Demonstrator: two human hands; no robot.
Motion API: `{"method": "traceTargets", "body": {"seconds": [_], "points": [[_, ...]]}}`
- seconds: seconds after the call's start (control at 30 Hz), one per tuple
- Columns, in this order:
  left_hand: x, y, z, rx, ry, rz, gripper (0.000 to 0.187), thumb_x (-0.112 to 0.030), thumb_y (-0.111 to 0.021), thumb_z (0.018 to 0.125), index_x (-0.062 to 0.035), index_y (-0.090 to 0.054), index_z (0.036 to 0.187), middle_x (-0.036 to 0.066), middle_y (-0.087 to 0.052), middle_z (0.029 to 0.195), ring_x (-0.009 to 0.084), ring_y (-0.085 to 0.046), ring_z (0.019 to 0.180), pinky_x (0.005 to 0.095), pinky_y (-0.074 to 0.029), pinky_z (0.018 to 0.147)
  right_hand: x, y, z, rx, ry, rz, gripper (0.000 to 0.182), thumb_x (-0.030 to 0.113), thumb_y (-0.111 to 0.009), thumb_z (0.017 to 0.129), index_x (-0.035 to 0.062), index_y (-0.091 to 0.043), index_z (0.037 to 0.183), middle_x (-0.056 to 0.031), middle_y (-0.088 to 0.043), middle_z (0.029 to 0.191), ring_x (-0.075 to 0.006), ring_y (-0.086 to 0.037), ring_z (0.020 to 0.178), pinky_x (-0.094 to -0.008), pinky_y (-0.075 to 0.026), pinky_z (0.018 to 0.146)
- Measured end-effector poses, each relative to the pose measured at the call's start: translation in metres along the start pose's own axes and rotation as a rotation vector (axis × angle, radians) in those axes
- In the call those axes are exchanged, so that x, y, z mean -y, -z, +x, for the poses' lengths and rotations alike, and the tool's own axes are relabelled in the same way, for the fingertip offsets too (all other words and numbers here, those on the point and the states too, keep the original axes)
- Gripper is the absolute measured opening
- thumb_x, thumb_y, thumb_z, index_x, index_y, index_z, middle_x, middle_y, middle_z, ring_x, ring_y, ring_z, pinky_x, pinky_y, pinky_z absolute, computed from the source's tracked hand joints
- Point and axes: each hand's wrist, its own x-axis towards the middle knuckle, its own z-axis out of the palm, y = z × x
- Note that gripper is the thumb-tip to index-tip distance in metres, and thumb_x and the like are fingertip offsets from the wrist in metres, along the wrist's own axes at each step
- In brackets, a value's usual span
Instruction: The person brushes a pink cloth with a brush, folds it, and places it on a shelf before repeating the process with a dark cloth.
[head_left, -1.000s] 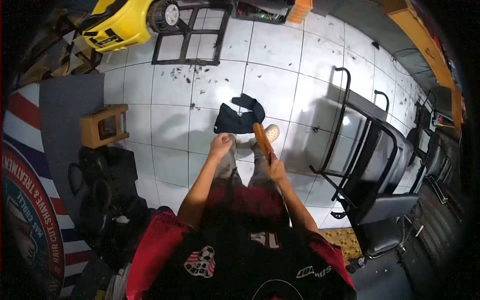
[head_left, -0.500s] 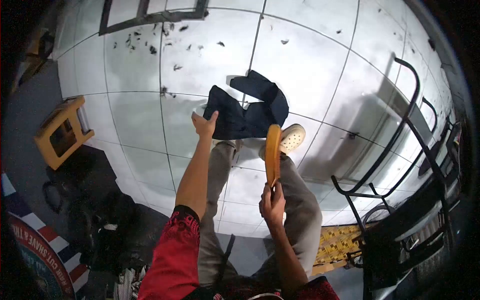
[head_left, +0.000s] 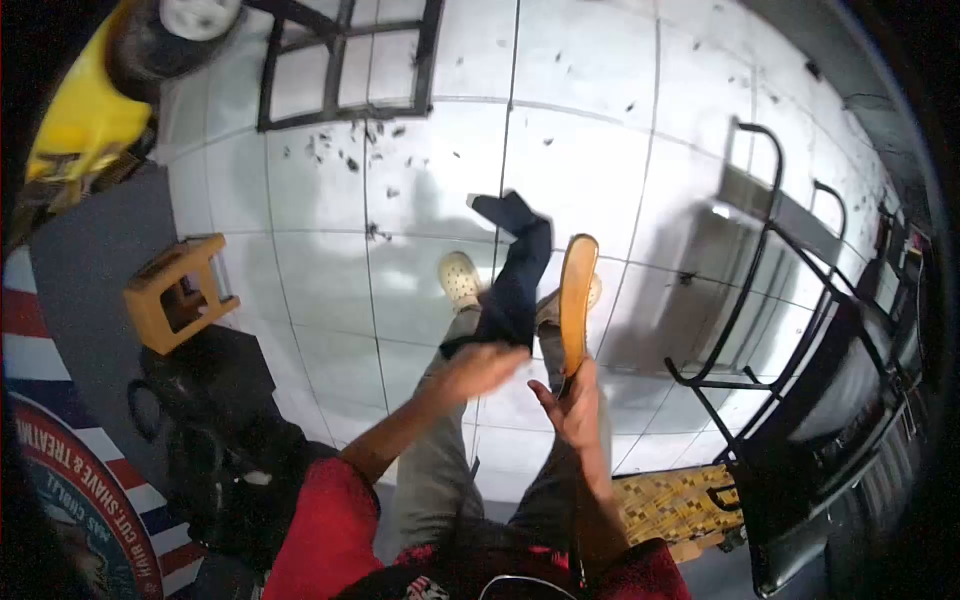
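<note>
A dark navy cloth hangs in a narrow, bent strip over the floor in front of me. My left hand is closed at its near end, blurred by motion, so the fingertips do not show clearly. Just right of it, my right hand grips the lower end of a long, curved, orange-brown wooden brush, which points up and away. Its bristles cannot be made out. Under the cloth and brush are my legs and cream clogs, the right one partly hidden by the brush.
Dark hair clippings lie on the white tiled floor. An orange-brown stool stands at left, a black metal frame at top. Black chair rails are at right, a yellow woven surface below them.
My left hand has come toward my body and right, drawing the cloth nearer and narrowing it. My right hand and the brush have shifted slightly right. The view has turned a little.
</note>
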Motion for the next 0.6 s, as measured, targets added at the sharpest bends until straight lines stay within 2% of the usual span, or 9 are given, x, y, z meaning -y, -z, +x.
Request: {"method": "traceTargets", "body": {"seconds": [0.03,0.17,0.2,0.3,0.33,0.37,0.43,0.53,0.6], "points": [[-0.052,0.022,-0.015,0.1,-0.028,0.094,0.021,-0.011,-0.058,0.083,-0.0075,-0.057,0.103,0.013,-0.06,0.079,0.0282,-0.062,0.065,0.0368,-0.051,0.057,0.035,0.029,0.002,-0.059,0.177,0.002,0.075,0.007,-0.078,0.067,-0.0025,-0.035,0.128,-0.0185,-0.05,0.11,-0.029,-0.051,0.094,-0.0358,-0.044,0.081],[-0.192,0.093,-0.078,0.111,-0.153,0.193,0.021,-0.009,-0.06,0.079,-0.0107,-0.059,0.1,0.01,-0.057,0.076,0.0276,-0.061,0.066,0.0367,-0.051,0.057,0.134,0.116,-0.047,0.347,0.031,0.03,0.106,0.019,-0.085,0.057,-0.0025,-0.02,0.138,-0.0262,-0.033,0.136,-0.041,-0.039,0.121,-0.0431,-0.034,0.102],[-0.215,0.103,-0.09,0.047,-0.156,0.18,0.021,-0.01,-0.06,0.08,-0.0109,-0.059,0.101,0.01,-0.059,0.078,0.0282,-0.062,0.067,0.037,-0.05,0.057,0.143,0.127,-0.063,0.279,0.336,-0.106,0.112,0.028,-0.086,0.054,-0.0027,-0.019,0.139,-0.0271,-0.039,0.131,-0.042,-0.041,0.119,-0.0456,-0.034,0.1],[-0.292,0.14,-0.12,-0.21,-0.122,0.12,0.025,-0.011,-0.06,0.082,-0.0109,-0.058,0.107,0.013,-0.062,0.082,0.0309,-0.061,0.069,0.0387,-0.05,0.062,0.164,0.147,-0.111,0.363,0.347,-0.158,0.102,0.039,-0.084,0.058,-0.0063,-0.03,0.132,-0.0283,-0.049,0.121,-0.0424,-0.047,0.113,-0.0485,-0.032,0.1],[-0.305,0.148,-0.126,-0.227,-0.14,0.128,0.026,-0.011,-0.061,0.081,-0.011,-0.058,0.107,0.014,-0.062,0.084,0.031,-0.061,0.069,0.0383,-0.049,0.061,0.167,0.144,-0.123,0.193,0.455,-0.186,0.086,0.039,-0.082,0.061,-0.0072,-0.039,0.119,-0.0277,-0.055,0.11,-0.0413,-0.054,0.104,-0.0465,-0.04,0.091],[-0.317,0.151,-0.135,-0.233,-0.147,0.128,0.027,-0.012,-0.062,0.081,-0.0111,-0.058,0.108,0.015,-0.063,0.085,0.0312,-0.061,0.069,0.038,-0.049,0.061,0.159,0.133,-0.129,0.188,0.281,-0.21,0.065,0.031,-0.08,0.065,-0.0038,-0.044,0.107,-0.0265,-0.06,0.09,-0.0417,-0.06,0.088,-0.045,-0.047,0.075],[-0.345,0.155,-0.148,-0.276,-0.136,0.139,0.028,-0.012,-0.063,0.08,-0.0105,-0.057,0.108,0.016,-0.063,0.086,0.031,-0.062,0.069,0.0366,-0.049,0.06,0.129,0.112,-0.133,0.025,0.189,-0.181,0.044,0.018,-0.074,0.069,0.0006,-0.046,0.098,-0.0246,-0.06,0.077,-0.0431,-0.06,0.076,-0.0467,-0.048,0.064],[-0.363,0.162,-0.164,-0.264,-0.051,0.113,0.034,-0.017,-0.068,0.076,-0.0093,-0.057,0.107,0.018,-0.064,0.084,0.0314,-0.063,0.071,0.0354,-0.049,0.062,0.139,0.14,-0.133,-0.034,0.302,-0.206,0.033,0.01,-0.066,0.07,0.0043,-0.048,0.097,-0.025,-0.06,0.076,-0.0443,-0.059,0.073,-0.0502,-0.047,0.065],[-0.338,0.16,-0.176,-0.213,-0.017,0.108,0.036,-0.019,-0.071,0.072,-0.0093,-0.059,0.105,0.018,-0.064,0.083,0.0321,-0.063,0.072,0.0368,-0.049,0.066,0.138,0.157,-0.126,-0.108,0.281,-0.212,0.031,0.008,-0.064,0.071,0.0064,-0.048,0.097,-0.0243,-0.06,0.077,-0.0439,-0.059,0.074,-0.0504,-0.046,0.064]]}}
